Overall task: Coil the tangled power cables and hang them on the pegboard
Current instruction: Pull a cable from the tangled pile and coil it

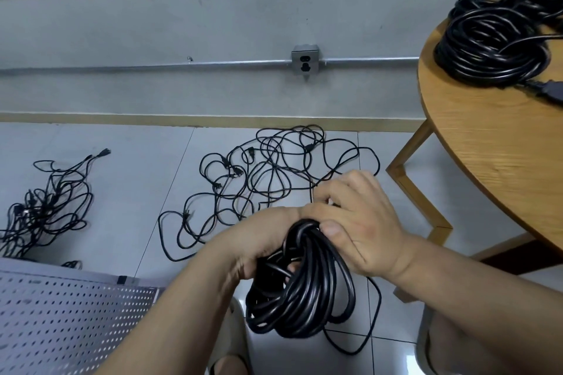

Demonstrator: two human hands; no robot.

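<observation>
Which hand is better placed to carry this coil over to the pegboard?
Left, probably. The left hand grips the coil at its top, and the pegboard lies on that side, lower left. The right hand, thumb on the coil, sits toward the table.

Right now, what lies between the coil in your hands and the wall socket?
In the head view, the loose tangle on the floor tiles lies between the coil and the wall socket.

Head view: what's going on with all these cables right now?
A person holds a coiled black cable in both hands: the left hand grips the loops and the right hand holds the top. On the floor lie the middle tangle and the left tangle. Finished coils sit on the round table. The pegboard is at lower left.
</observation>
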